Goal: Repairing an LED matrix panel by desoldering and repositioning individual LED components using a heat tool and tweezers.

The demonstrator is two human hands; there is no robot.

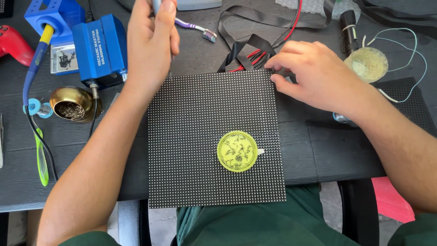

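Two bare hands, seen from above over a black dotted panel [205, 136] on a dark table [300, 150]. Left hand [150, 43] clenched round a slim grey tool [157, 4], thumb and fingers wrapped about its shaft; tip hidden behind the hand, so could not tell whether it touched anything. Right hand [314, 73] lay curled at the panel's far corner, fingertips [277, 61] touching its edge just beside a bundle of red and black wires [255, 57]; could not tell whether pinching that edge or merely resting on it. Panel itself lay flat, directly below the left grip and reaching toward the body past the table edge. Sat on it, well below both grips, a round yellow-green dish [237, 151] strewn with tiny dark parts. Beyond the left grip, a purple toothbrush [195, 28]; to its outer side, a blue soldering station [100, 50] and a brass bowl [73, 104] of shavings. Past the right grip, a second pale dish [368, 64] and a black torch [349, 27]. Risks, as judged: panel overhung the table, so a push from either forearm could tip it and spill the dish; wires crowded under the right fingertips could snag; a tool tip working unseen could slip across the dotted face.
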